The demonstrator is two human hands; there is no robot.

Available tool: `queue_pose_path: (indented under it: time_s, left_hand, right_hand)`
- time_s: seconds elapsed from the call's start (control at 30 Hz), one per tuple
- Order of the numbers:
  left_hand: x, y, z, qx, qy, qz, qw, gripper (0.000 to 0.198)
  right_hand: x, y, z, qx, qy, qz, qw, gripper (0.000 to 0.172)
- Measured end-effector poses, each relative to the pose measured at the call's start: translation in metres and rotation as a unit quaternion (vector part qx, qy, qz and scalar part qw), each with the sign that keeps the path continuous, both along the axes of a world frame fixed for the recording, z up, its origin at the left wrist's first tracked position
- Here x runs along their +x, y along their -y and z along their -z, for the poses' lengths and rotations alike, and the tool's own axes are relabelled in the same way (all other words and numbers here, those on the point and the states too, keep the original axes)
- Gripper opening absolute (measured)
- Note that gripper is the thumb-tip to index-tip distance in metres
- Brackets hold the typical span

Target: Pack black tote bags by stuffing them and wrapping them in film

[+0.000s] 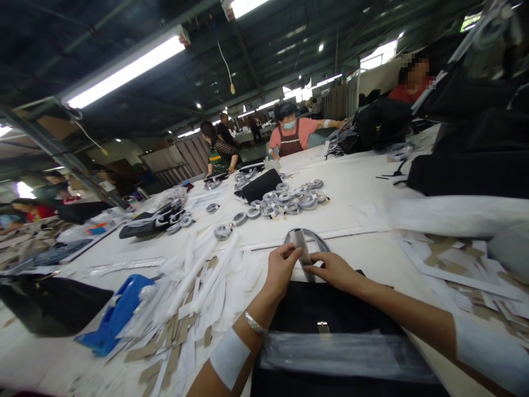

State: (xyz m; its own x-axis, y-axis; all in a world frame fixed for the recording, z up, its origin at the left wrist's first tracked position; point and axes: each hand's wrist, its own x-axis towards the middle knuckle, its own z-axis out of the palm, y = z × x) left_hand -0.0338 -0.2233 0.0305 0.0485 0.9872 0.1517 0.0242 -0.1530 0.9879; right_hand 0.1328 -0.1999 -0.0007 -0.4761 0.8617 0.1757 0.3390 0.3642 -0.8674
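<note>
Close in front of me lies a black handbag [343, 303] with a small gold clasp and a band of clear plastic wrap [347, 355] across it. At its top, a grey plastic-covered handle [318, 238] arches up. My left hand [283, 263] pinches a pale translucent wrapping strip [301, 245] at the handle, thumb against fingers. From the other side, my right hand [334, 269] has its thumb and fingers closed on the lower part of that strip. Whether the strip goes all the way around the handle is hidden by my fingers.
Paper and brown card strips [198, 309] litter the table left of the bag, near a blue tape dispenser [118, 314] and a dark bag [53, 303]. Several coiled straps [270, 209] lie ahead. More scraps [475, 270] lie right. Co-workers [291, 135] stand across the table.
</note>
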Motion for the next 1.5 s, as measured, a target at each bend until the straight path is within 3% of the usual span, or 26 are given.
queue_pose_path:
  time_s: [0.23,0.33,0.43,0.53,0.67,0.8,0.9,1.07,1.23,1.33,1.43,1.5]
  left_hand:
    - [0.004,-0.003,0.018,-0.015,-0.014,0.035,0.999,0.038]
    - [0.002,-0.002,0.022,-0.002,-0.026,0.038,0.999,0.038]
    - [0.0,-0.004,0.025,0.015,-0.042,0.024,0.999,0.034]
    - [-0.001,-0.006,0.027,0.028,-0.066,0.015,0.997,0.03]
    - [0.0,-0.004,0.025,0.044,-0.102,0.014,0.994,0.024]
    - [0.0,-0.004,0.023,0.047,-0.126,0.01,0.991,0.021]
    - [0.001,-0.006,0.025,0.038,-0.139,0.027,0.989,0.022]
    - [0.0,-0.009,0.044,-0.001,-0.194,0.067,0.979,0.016]
    - [-0.009,-0.013,0.06,-0.033,-0.27,0.109,0.956,0.016]
    - [-0.013,-0.016,0.048,-0.019,-0.284,0.138,0.949,0.018]
    - [-0.012,-0.019,0.024,0.024,-0.268,0.132,0.954,0.046]
    - [-0.009,-0.021,0.01,0.055,-0.254,0.109,0.96,0.05]
  right_hand:
    - [-0.002,-0.002,0.009,-0.013,-0.013,0.039,0.999,0.038]
    - [0.007,-0.002,0.006,-0.017,-0.012,0.032,0.999,0.032]
    - [0.02,-0.005,-0.012,0.007,-0.026,0.079,0.997,0.034]
    - [0.026,-0.007,-0.043,0.086,-0.055,0.138,0.985,0.034]
    - [0.025,-0.013,-0.073,0.167,-0.008,0.092,0.982,0.024]
    - [0.025,-0.022,-0.08,0.19,0.084,0.037,0.978,0.019]
    - [0.024,-0.024,-0.085,0.208,0.096,0.055,0.972,0.019]
    - [0.015,-0.028,-0.096,0.212,0.003,0.129,0.969,0.016]
    - [0.01,-0.037,-0.089,0.18,-0.059,0.175,0.966,0.023]
    - [0.01,-0.035,-0.083,0.163,-0.084,0.184,0.966,0.027]
    - [0.012,-0.027,-0.085,0.158,-0.096,0.184,0.965,0.026]
    - [0.012,-0.021,-0.088,0.162,-0.1,0.175,0.966,0.024]
